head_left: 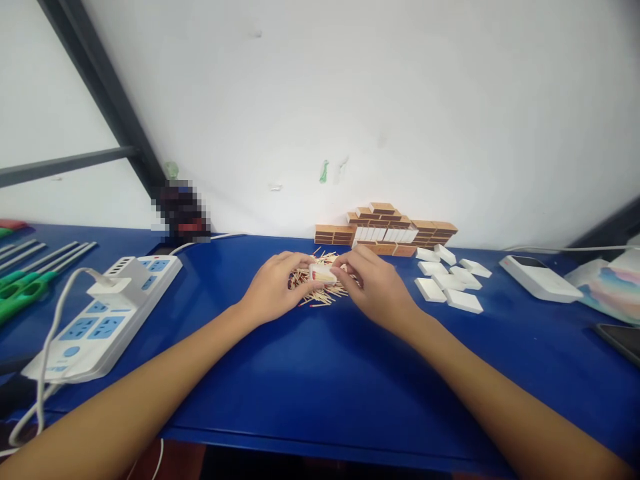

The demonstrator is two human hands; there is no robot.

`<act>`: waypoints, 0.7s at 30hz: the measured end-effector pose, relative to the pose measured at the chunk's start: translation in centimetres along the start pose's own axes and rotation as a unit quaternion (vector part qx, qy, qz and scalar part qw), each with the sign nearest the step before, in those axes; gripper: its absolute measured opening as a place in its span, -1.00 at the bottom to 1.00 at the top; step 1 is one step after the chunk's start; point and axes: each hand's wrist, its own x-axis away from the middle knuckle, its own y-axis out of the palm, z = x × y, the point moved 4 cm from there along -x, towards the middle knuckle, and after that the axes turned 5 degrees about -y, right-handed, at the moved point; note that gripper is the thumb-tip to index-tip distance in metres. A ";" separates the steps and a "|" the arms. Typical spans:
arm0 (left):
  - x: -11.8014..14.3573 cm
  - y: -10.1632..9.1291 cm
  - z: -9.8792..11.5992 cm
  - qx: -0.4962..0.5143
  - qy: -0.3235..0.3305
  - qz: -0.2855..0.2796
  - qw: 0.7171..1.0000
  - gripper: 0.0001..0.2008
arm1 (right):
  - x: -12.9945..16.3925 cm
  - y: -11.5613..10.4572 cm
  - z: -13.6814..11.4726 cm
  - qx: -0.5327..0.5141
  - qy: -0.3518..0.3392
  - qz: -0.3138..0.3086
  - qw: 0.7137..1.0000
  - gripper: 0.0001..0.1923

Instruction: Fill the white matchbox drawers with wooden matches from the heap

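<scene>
Both hands meet over a heap of loose matches [325,300] with red heads, spread on the blue table. Between them is a small white matchbox tray [324,275] with matches lying in it. My left hand [275,283] grips the tray from the left, thumb along its near side. My right hand [373,280] closes thumb and fingertips on the tray's right end; whether a match is also pinched there is hidden. Several white matchbox trays [433,290] lie scattered to the right of my right hand. Behind the heap, brown matchboxes [383,217] are stacked against the wall.
A white power strip [107,320] with a plugged-in charger and cable lies left on the blue table [300,393]. Green-handled tools [30,287] are at the far left. A white device [540,277], a colourful pouch [607,283] and a dark phone [620,340] sit right.
</scene>
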 end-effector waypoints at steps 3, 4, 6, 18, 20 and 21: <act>-0.5 -0.8 -1.0 -0.013 -0.036 0.037 0.999 -0.70 | 0.1 -0.2 -0.4 -0.010 -0.003 -0.005 1.000 -0.84; -0.6 -1.0 -1.3 -0.013 -0.049 0.051 0.997 -0.71 | 0.2 0.1 -0.5 -0.021 -0.009 -0.037 0.999 -0.86; -0.8 -1.4 -2.0 -0.011 -0.068 0.070 0.995 -0.72 | 0.5 1.0 -0.9 -0.047 -0.028 -0.118 0.992 -0.91; -0.7 -0.9 -1.7 -0.036 -0.047 0.049 0.997 -0.73 | 1.3 3.2 -0.9 -0.081 -0.002 -0.222 0.972 -0.91; -0.7 -0.9 -1.8 -0.031 -0.052 0.051 0.997 -0.73 | 1.2 3.6 -1.1 -0.068 -0.007 -0.222 0.973 -0.92; -0.6 -0.9 -1.8 -0.029 -0.055 0.050 0.997 -0.73 | 1.2 3.8 -1.3 -0.058 -0.012 -0.222 0.973 -0.92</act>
